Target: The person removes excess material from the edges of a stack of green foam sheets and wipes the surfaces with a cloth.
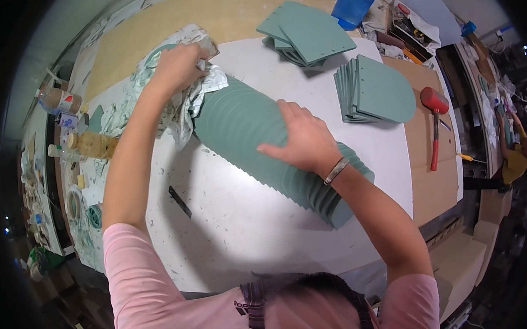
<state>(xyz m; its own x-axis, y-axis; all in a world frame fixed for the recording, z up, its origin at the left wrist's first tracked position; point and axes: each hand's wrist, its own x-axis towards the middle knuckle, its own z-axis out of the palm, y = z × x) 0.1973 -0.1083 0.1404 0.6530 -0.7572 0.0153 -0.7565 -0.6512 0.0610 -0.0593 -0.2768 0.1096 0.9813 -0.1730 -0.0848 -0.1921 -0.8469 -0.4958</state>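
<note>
A long overlapping row of rounded green panels lies diagonally across the white board, fanned like fallen dominoes. My right hand rests flat on the row toward its near right end, fingers spread, thumb out to the left. At the far left end, my left hand is closed on a crumpled white-and-green patterned cloth, part of which hangs over the last panels. Its fingertips are partly hidden in the folds.
Two stacks of green panels, a far stack and a right stack, stand beyond the row. A red mallet lies on cardboard at the right. A blue bottle is at the back, a yellowish bottle at the left, and a black strip nearer me.
</note>
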